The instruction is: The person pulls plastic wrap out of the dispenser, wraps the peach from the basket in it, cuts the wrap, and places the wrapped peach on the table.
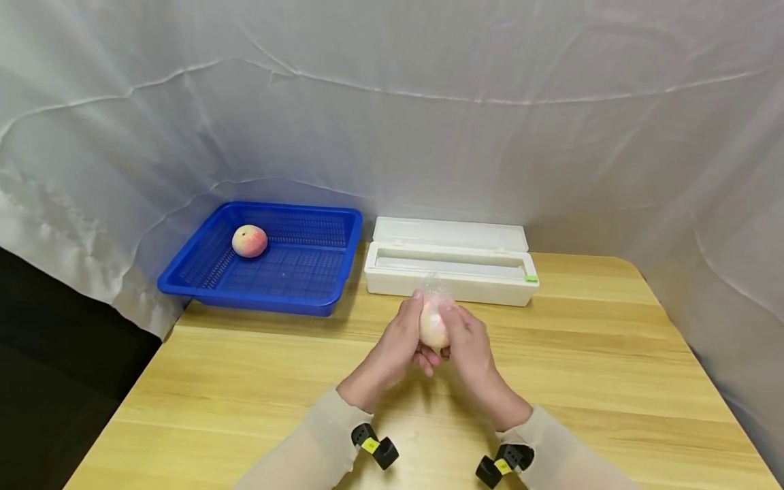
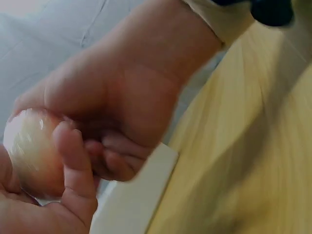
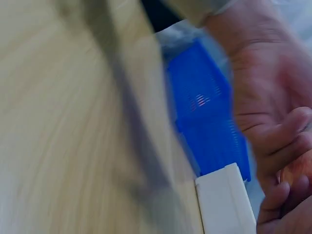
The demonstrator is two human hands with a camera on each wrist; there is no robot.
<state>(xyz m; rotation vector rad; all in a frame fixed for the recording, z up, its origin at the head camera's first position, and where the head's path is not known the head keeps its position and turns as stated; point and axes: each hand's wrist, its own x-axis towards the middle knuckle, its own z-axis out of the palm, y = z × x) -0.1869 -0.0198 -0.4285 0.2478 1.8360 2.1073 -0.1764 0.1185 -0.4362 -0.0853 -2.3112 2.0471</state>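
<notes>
A pale pink peach (image 1: 433, 328) is held between both hands above the table, in front of the white box. Clear plastic film (image 1: 433, 284) covers it, with a loose bit sticking up at the top. My left hand (image 1: 397, 338) grips the peach from its left side, thumb along it and fingers curled beneath. From the other side my right hand (image 1: 473, 342) holds it, the thumb pressing near the top. In the left wrist view the film shines on the peach (image 2: 36, 146). The right wrist view shows only a small part of the peach (image 3: 298, 170) between the fingers.
A long white box (image 1: 450, 291), apparently a film dispenser, stands behind the hands with its lid (image 1: 450, 233) raised and a green piece (image 1: 531, 278) at its right end. To the left, a blue basket (image 1: 269, 299) contains another peach (image 1: 249, 241). Grey cloth (image 1: 441, 150) hangs behind the wooden table (image 1: 612, 381).
</notes>
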